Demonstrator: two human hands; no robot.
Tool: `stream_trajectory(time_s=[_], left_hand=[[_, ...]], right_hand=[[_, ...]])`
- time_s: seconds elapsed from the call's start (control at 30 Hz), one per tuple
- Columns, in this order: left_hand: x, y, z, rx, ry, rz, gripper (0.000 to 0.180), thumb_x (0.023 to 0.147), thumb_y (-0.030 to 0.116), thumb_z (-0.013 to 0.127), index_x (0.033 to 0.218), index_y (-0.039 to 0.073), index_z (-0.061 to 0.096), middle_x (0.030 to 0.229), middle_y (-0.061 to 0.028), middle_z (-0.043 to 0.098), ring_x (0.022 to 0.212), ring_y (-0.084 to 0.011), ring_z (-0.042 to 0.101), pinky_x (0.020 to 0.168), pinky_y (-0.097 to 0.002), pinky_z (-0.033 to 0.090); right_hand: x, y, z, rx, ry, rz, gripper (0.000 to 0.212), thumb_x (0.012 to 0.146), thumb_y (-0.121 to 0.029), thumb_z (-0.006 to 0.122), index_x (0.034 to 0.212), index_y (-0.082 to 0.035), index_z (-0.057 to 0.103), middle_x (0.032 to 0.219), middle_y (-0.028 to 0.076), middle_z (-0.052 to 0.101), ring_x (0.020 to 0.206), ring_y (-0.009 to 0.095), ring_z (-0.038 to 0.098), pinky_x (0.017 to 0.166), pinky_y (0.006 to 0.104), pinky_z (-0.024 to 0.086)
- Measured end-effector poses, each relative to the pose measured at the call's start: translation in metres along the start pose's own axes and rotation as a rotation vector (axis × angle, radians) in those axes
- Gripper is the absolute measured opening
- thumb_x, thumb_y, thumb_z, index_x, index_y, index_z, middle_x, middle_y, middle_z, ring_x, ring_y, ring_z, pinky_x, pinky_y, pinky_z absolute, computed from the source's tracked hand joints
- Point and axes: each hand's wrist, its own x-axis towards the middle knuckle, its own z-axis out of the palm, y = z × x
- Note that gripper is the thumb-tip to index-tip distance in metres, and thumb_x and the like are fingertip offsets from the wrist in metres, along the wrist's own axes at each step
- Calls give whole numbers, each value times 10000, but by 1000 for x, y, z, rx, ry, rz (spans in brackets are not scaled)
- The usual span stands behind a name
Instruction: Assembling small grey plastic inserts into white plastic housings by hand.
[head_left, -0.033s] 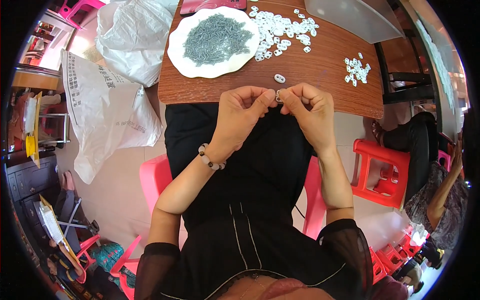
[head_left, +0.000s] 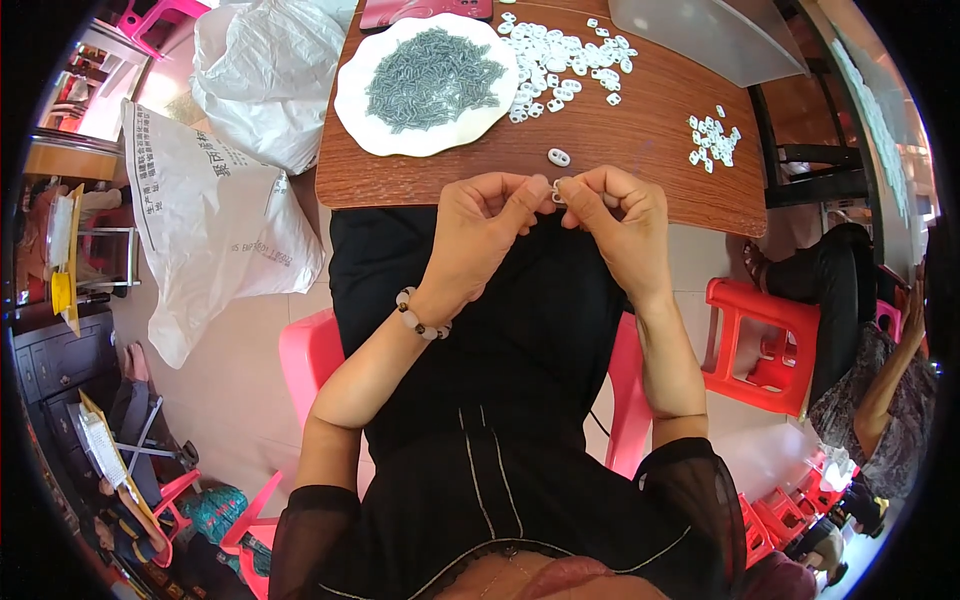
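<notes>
My left hand (head_left: pixel 490 225) and my right hand (head_left: pixel 622 220) meet at the table's near edge, fingertips almost touching. Between thumb and forefinger, my right hand pinches a small white plastic two-hole piece (head_left: pixel 557 192), like a cord lock part. The left thumb and forefinger press together against its left side; whatever they hold is hidden. Just beyond the fingertips lies another white two-hole piece (head_left: pixel 559 157). A white scalloped plate (head_left: pixel 360 132) holds a heap of small grey springs (head_left: pixel 435 80). To its right spreads a pile of white two-hole pieces (head_left: pixel 555 60).
The brown wooden table (head_left: pixel 640 150) carries a smaller group of white pieces (head_left: pixel 713 140) at right, a translucent bin (head_left: pixel 705 40) and a red phone (head_left: pixel 425 10) at the back. White sacks (head_left: pixel 215 220) stand on the left, a red stool (head_left: pixel 765 340) on the right. Other people sit nearby.
</notes>
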Motion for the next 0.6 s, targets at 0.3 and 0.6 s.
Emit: stream_trajectory(time_s=[0.3, 0.6], left_hand=[[0, 1, -5, -125, 2, -47, 252, 908, 224, 653, 924, -23, 700, 802, -59, 692, 644, -40, 557, 601, -173, 443], [0, 0, -3, -53, -20, 2, 194, 876, 157, 683, 934, -28, 697, 802, -63, 685, 673, -65, 557, 615, -188, 427]], right_hand=[[2, 0, -7, -59, -21, 14, 169, 888, -156, 652, 808, -9, 668, 621, 5, 640, 530, 2, 505, 480, 174, 335], [1, -2, -4, -45, -46, 11, 161, 890, -141, 647, 823, 4, 663, 631, 13, 644, 566, 16, 562, 501, 167, 369]])
